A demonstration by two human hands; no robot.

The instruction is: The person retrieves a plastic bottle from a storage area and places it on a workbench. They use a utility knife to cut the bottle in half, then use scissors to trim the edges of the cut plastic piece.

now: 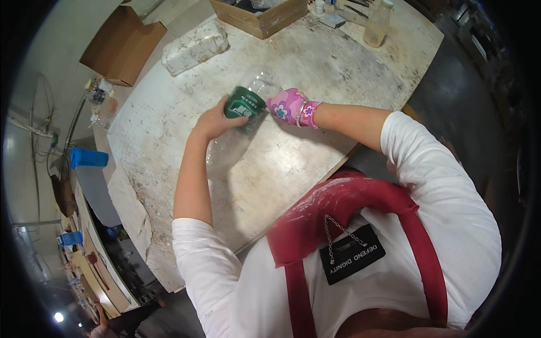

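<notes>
A large clear plastic bottle [262, 81] with a green label [242, 100] is held at a slant above the table. My bare left hand [213, 120] is wrapped round its labelled middle, the thumb lying across the label. My right hand [288, 107], in a pink flowered glove, is closed against the bottle's right side at the label's edge. Its fingertips are hidden, and whatever they hold is too small to make out. Below the left hand the see-through lower part of the bottle hardly stands out from the tabletop.
The stained white table [293, 152] carries a plastic-wrapped white block [195, 48] and an open brown cardboard box [121, 48] at the far left. At the back are a wooden box [262, 22] and a cloudy jar [378, 25]. Blue containers [89, 158] stand off to the left.
</notes>
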